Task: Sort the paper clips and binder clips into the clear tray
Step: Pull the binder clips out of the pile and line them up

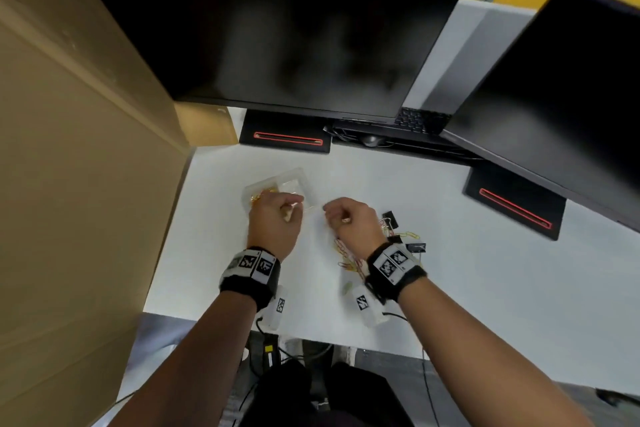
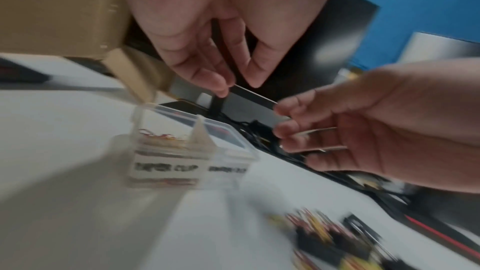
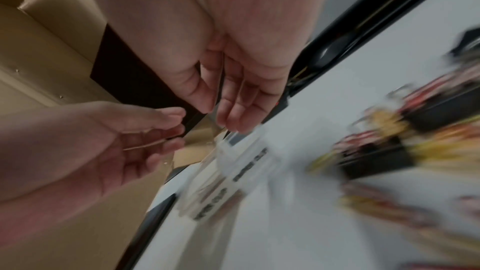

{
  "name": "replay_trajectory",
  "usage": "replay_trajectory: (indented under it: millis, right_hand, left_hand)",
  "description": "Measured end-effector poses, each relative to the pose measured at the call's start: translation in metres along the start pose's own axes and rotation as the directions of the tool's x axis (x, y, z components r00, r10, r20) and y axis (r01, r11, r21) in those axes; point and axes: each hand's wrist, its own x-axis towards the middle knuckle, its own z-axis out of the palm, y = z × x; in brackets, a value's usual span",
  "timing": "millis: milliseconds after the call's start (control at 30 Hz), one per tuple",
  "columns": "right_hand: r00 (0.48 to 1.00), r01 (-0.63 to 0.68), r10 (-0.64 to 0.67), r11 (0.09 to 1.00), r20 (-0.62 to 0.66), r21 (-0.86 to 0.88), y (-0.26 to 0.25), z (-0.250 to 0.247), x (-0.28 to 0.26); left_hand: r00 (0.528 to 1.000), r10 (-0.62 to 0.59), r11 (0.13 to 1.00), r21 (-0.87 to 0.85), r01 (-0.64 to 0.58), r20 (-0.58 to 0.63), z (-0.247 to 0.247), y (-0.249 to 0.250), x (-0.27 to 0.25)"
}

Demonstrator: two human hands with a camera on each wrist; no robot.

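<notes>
The clear tray (image 1: 297, 179) stands on the white desk, with labelled front walls (image 2: 166, 168) and blurred in the right wrist view (image 3: 233, 163). Coloured paper clips (image 1: 259, 197) lie in its left compartment (image 2: 161, 137). My left hand (image 1: 277, 215) hovers over the tray's near side, fingers curled, and a thin pale paper clip (image 3: 144, 145) lies across them. Just right of it, my right hand (image 1: 349, 218) is curled with thin paper clips (image 2: 319, 130) across its fingers. A loose pile of paper clips (image 1: 346, 258) and black binder clips (image 1: 415, 247) lies under and right of the right wrist.
A big cardboard box (image 1: 69, 149) walls off the left side. Two dark monitors (image 1: 294, 38) (image 1: 554, 97) stand behind on black bases (image 1: 285, 139) (image 1: 512, 204), with a keyboard (image 1: 415, 121) between them. The desk's near edge (image 1: 311, 333) runs below my wrists.
</notes>
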Motion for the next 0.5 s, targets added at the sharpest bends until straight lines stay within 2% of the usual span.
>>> replay_trajectory:
  millis: [67,133,233,300,500]
  right_hand:
    - [0.995,-0.062,0.057,0.996,-0.078,-0.061,0.03,-0.031,-0.015]
    - [0.984,-0.118,0.081,0.964,-0.157,-0.24,0.061,-0.057,-0.028]
    - [0.986,-0.155,0.102,0.85,-0.131,-0.503,0.094,-0.076,-0.041]
    - [0.987,-0.158,0.124,0.814,-0.099,-0.559,0.103,-0.078,-0.044]
    - [0.997,-0.077,0.078,0.715,-0.029,-0.695,0.107,-0.074,-0.041]
  left_hand:
    - [0.987,0.087,0.996,0.014,-0.09,0.134,0.02,0.004,-0.009]
    - [0.947,0.093,0.989,0.079,-0.123,0.309,0.044,0.006,-0.015]
    - [0.86,0.055,0.961,0.206,-0.183,0.507,0.083,0.01,-0.018]
    - [0.835,0.046,0.946,0.245,-0.213,0.549,0.101,0.014,-0.018]
    - [0.83,0.006,0.883,0.387,-0.266,0.557,0.125,0.008,-0.019]
